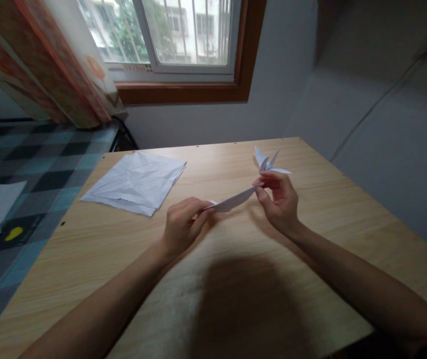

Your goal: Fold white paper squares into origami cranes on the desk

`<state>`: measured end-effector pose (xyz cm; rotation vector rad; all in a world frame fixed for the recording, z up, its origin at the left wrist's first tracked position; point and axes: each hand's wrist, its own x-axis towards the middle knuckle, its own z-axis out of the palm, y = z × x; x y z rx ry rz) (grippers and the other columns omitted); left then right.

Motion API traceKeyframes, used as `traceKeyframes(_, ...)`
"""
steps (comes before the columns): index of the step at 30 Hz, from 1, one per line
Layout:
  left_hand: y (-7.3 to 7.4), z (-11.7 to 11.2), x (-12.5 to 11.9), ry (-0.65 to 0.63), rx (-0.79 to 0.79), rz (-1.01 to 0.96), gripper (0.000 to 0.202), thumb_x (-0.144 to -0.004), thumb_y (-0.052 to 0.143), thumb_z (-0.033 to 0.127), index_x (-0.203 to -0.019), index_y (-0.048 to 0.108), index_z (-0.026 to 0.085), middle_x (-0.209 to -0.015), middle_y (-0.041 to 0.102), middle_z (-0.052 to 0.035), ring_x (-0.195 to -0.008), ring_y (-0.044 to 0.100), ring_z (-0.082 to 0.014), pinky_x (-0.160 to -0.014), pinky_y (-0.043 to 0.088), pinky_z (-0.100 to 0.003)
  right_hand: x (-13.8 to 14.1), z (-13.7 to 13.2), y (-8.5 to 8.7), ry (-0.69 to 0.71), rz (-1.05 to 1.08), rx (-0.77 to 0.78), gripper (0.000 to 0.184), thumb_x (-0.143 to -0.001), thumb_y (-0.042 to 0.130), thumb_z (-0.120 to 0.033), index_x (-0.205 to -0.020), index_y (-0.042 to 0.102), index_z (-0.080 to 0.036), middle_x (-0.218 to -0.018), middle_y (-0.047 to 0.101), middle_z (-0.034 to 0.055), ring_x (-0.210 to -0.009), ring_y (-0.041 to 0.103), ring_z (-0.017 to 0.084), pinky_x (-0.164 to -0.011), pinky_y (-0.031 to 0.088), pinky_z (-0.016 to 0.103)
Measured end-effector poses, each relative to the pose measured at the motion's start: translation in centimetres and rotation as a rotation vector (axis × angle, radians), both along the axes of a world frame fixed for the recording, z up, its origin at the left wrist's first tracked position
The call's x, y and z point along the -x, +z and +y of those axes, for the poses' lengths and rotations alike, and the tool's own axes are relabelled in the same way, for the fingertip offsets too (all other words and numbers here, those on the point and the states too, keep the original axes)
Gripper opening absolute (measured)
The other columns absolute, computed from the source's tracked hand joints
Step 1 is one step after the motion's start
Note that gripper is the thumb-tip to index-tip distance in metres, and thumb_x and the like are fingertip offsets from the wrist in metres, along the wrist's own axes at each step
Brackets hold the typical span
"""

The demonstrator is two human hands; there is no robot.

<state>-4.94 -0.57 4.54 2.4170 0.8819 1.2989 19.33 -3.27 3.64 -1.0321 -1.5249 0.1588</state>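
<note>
Your left hand (184,223) and right hand (282,199) clamped fingers on opposite ends of the folded paper (233,201) — probably to steady it — near the paper figure (261,159).

The left forearm (112,294) and right forearm (355,269) converge, the left hand (184,222) pinching with its back up, the right hand (282,203) curled in a pinch.

A folded paper (234,201) stretched between our left hand (185,223) and right hand (282,203), above the table (333,249). Just behind our right lay a paper figure (262,158); behind and left of our left, paper sheets (136,179). Beyond the table was a window (191,32).
</note>
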Motion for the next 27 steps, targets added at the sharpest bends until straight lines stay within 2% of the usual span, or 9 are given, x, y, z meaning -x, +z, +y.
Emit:
traceKeyframes(2, 1.1, -0.7, -0.6, 0.142, 0.131, -0.203, 0.017, -0.088, 0.062, 0.028, -0.076, 0.068, 0.018, -0.062, 0.067, 0.0016, -0.054, 0.059, -0.0109, -0.055, 0.045, -0.021, 1.0, 0.3, -0.1, 0.128, 0.180, 0.134, 0.057, -0.088, 0.061, -0.055, -0.134, 0.046, -0.024, -0.120, 0.062, 0.0125, -0.099, 0.065, 0.023, -0.083, 0.056, 0.038)
traceKeyframes(4, 1.8, -1.2, -1.2, 0.261, 0.284, -0.372, 0.021, -0.085, 0.063, 0.033, -0.070, 0.063, 0.018, -0.052, 0.059, 0.0040, -0.046, 0.052, -0.0097, -0.045, 0.039, -0.019, 2.2, 0.3, -0.2, 0.361, 0.282, 0.308, 0.078, -0.078, 0.062, -0.073, -0.134, 0.044, -0.023, -0.128, 0.058, 0.0153, -0.099, 0.065, 0.024, -0.081, 0.057, 0.037)
traceKeyframes(6, 2.1, -1.4, -1.7, 0.302, 0.430, -0.441, 0.025, -0.082, 0.064, 0.035, -0.064, 0.059, 0.019, -0.046, 0.053, 0.0050, -0.041, 0.047, -0.0091, -0.039, 0.035, -0.019, 3.4, 0.1, -0.1, 0.562, 0.371, 0.460, 0.081, -0.069, 0.066, -0.078, -0.125, 0.052, -0.021, -0.123, 0.063, 0.0139, -0.094, 0.067, 0.023, -0.076, 0.058, 0.036)
traceKeyframes(8, 1.9, -1.3, -2.1, 0.293, 0.549, -0.449, 0.027, -0.080, 0.065, 0.034, -0.059, 0.055, 0.019, -0.043, 0.050, 0.0053, -0.038, 0.046, -0.0088, -0.037, 0.033, -0.018, 4.3, -0.1, -0.1, 0.631, 0.482, 0.555, 0.069, -0.064, 0.078, -0.069, -0.110, 0.061, -0.020, -0.109, 0.070, 0.0097, -0.089, 0.068, 0.023, -0.075, 0.058, 0.035)
traceKeyframes(12, 0.4, -0.5, -2.2, 0.258, 0.696, -0.449, 0.030, -0.078, 0.065, 0.035, -0.056, 0.053, 0.019, -0.041, 0.049, 0.0050, -0.035, 0.045, -0.0087, -0.034, 0.031, -0.018, 5.1, 0.0, -0.5, 0.498, 0.683, 0.709, 0.042, -0.059, 0.089, -0.045, -0.080, 0.065, -0.018, -0.076, 0.072, 0.0017, -0.067, 0.066, 0.016, -0.063, 0.055, 0.029)
traceKeyframes(17, -1.5, 1.0, -1.5, 0.253, 0.787, -0.511, 0.035, -0.077, 0.067, 0.039, -0.054, 0.050, 0.019, -0.038, 0.046, 0.0055, -0.033, 0.040, -0.0078, -0.034, 0.028, -0.018, 4.6, 0.3, -1.4, 0.363, 0.744, 0.800, 0.037, -0.058, 0.088, -0.039, -0.062, 0.059, -0.016, -0.053, 0.063, -0.0016, -0.045, 0.054, 0.009, -0.045, 0.044, 0.021)
traceKeyframes(21, -2.3, 1.8, -1.5, 0.314, 0.708, -0.666, 0.030, -0.071, 0.073, 0.037, -0.058, 0.054, 0.018, -0.046, 0.050, 0.0062, -0.041, 0.044, -0.0066, -0.040, 0.033, -0.017, 4.9, 0.5, -2.1, 0.325, 0.717, 0.773, 0.037, -0.065, 0.083, -0.045, -0.065, 0.059, -0.017, -0.054, 0.061, -0.0015, -0.045, 0.054, 0.010, -0.044, 0.043, 0.022)
traceKeyframes(23, -2.2, 1.9, -1.7, 0.283, 0.746, -0.774, 0.030, -0.069, 0.074, 0.038, -0.061, 0.054, 0.018, -0.049, 0.050, 0.0066, -0.042, 0.045, -0.0070, -0.041, 0.036, -0.018, 5.2, 0.6, -2.4, 0.270, 0.690, 0.679, 0.035, -0.068, 0.081, -0.045, -0.069, 0.058, -0.018, -0.058, 0.060, -0.0028, -0.050, 0.054, 0.010, -0.049, 0.044, 0.022)
traceKeyframes(27, -1.7, 1.7, -1.9, 0.280, 0.780, -0.851, 0.036, -0.067, 0.077, 0.043, -0.061, 0.052, 0.018, -0.048, 0.050, 0.0068, -0.040, 0.044, -0.0071, -0.038, 0.034, -0.018, 5.5, 0.5, -2.2, 0.147, 0.777, 0.557, 0.040, -0.066, 0.082, -0.046, -0.086, 0.058, -0.022, -0.081, 0.062, -0.0026, -0.067, 0.057, 0.011, -0.060, 0.048, 0.022)
